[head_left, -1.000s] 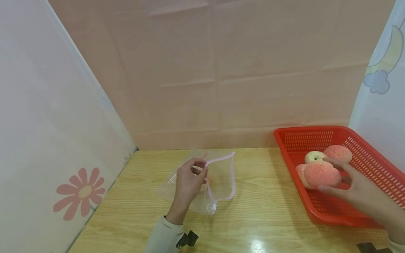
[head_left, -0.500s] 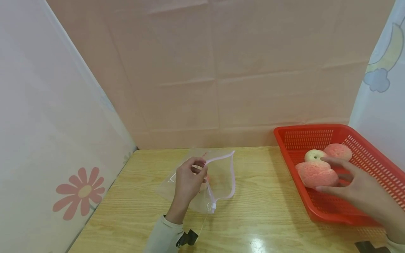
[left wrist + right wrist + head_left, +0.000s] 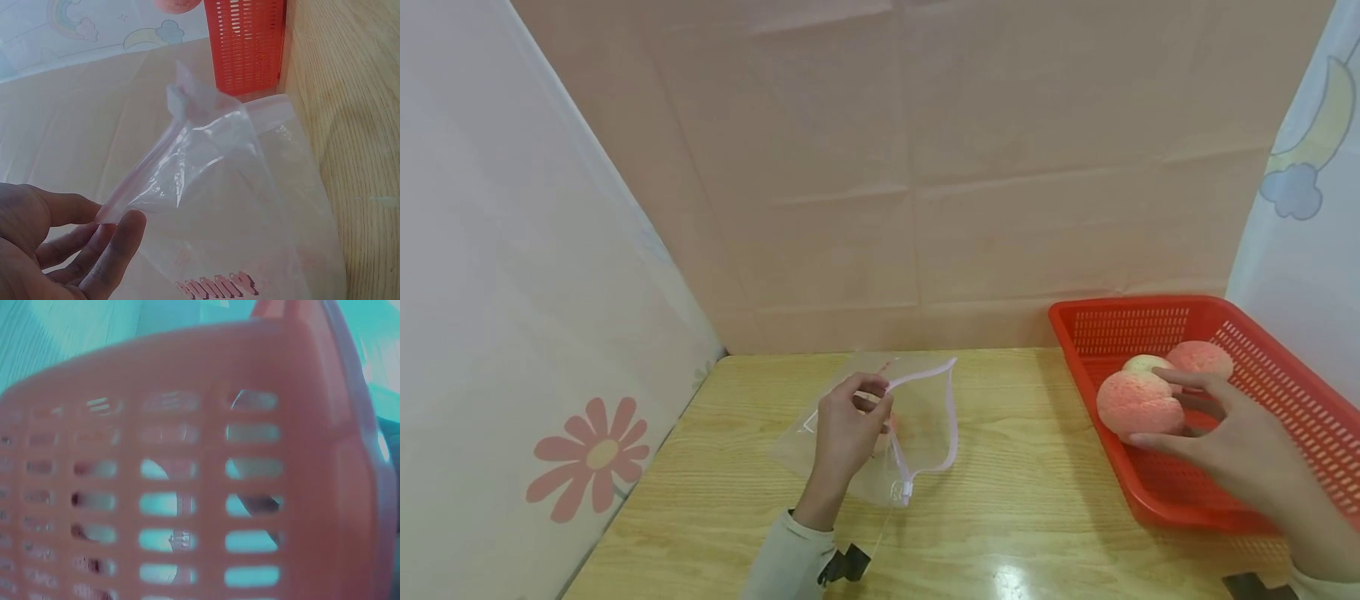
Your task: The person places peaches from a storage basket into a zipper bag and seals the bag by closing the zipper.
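My left hand (image 3: 850, 425) pinches the rim of a clear zip bag (image 3: 925, 417) between thumb and fingers. The bag has a pink zip edge and a white slider, and its mouth gapes to the right. In the left wrist view, red lettering shows on the bag (image 3: 250, 187). Something pinkish inside is mostly hidden behind the hand. My right hand (image 3: 1240, 433) holds a pink peach (image 3: 1135, 404) over the red basket, thumb at the near side and fingers at the far side. The right wrist view shows mainly the basket wall, with the hand hidden.
The red slotted basket (image 3: 1120, 479) stands at the table's right. In it lie another pink peach (image 3: 1201, 358) and a pale yellow round fruit (image 3: 1146, 363), partly covered. The wooden table (image 3: 1000, 500) meets a plain back sheet and patterned side sheets.
My right hand has moved left with the peach in its grip, which now covers the peach behind and part of the pale fruit. The left hand and bag stay put.
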Demonstrator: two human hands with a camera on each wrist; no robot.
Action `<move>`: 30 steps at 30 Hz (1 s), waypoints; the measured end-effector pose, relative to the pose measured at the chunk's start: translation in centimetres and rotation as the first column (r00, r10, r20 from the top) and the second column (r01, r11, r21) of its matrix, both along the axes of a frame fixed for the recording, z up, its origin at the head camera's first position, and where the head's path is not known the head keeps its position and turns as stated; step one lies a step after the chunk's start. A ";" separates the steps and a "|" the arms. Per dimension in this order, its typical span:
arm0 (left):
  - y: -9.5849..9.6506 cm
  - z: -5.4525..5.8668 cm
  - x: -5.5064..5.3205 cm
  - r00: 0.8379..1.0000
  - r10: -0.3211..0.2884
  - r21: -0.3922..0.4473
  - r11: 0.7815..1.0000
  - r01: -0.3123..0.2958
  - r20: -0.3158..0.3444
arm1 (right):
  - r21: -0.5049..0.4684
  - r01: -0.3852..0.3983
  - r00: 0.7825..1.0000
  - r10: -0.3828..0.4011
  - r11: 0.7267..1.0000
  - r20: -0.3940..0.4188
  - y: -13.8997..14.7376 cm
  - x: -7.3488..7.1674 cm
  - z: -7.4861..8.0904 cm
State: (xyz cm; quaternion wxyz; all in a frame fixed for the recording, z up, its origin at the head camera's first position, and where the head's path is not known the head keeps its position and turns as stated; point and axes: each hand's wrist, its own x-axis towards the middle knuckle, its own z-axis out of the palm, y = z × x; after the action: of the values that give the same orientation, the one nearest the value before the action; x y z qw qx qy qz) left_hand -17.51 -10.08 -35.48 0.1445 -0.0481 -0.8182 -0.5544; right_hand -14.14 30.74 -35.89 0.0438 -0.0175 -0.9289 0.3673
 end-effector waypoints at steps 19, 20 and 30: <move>-0.1 -0.4 -0.1 1.000 -0.003 0.008 1.000 0.002 0.011 | -0.138 -0.118 0.993 0.119 0.983 -0.003 -6.9 -0.1 1.3; -0.1 -0.4 -0.1 1.000 -0.002 0.006 1.000 0.002 0.011 | -0.141 -0.127 0.992 0.126 0.982 -0.016 -7.3 -0.2 1.4; 0.3 -0.4 0.0 1.000 -0.012 -0.001 1.000 0.012 -0.009 | -0.221 -0.201 0.979 0.185 0.954 -0.089 -10.7 -0.5 0.7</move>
State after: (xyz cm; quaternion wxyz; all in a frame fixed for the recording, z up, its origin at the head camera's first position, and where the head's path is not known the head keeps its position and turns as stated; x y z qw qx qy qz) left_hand -17.46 -9.77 -35.91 0.1448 -0.0557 -0.8173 -0.5549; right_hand -14.66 20.09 -35.18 0.0366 0.0808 -0.8757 0.4746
